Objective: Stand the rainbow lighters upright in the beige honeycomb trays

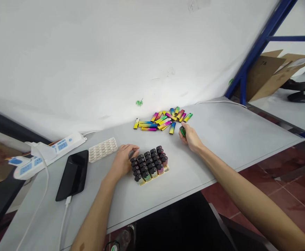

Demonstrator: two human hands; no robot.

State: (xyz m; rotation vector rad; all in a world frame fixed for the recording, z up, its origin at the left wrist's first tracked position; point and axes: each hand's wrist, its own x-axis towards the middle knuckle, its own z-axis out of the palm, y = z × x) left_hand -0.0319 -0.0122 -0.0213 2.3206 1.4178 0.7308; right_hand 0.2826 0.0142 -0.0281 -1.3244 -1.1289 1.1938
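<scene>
My right hand is closed around a green lighter with a dark top, held just in front of a loose pile of shiny lighters in yellow, pink, blue and green. Beside the back left corner of a filled rack, my left hand has its fingers curled. Something dark shows between its thumb and fingers, too small to make out. Rows of upright lighters with black tops fill the pale rack, coloured bodies showing along the front.
A second white rack with holes lies left of my left hand. Further left are a black phone on a white cable and a power strip. The wall borders the grey table; a blue frame stands right.
</scene>
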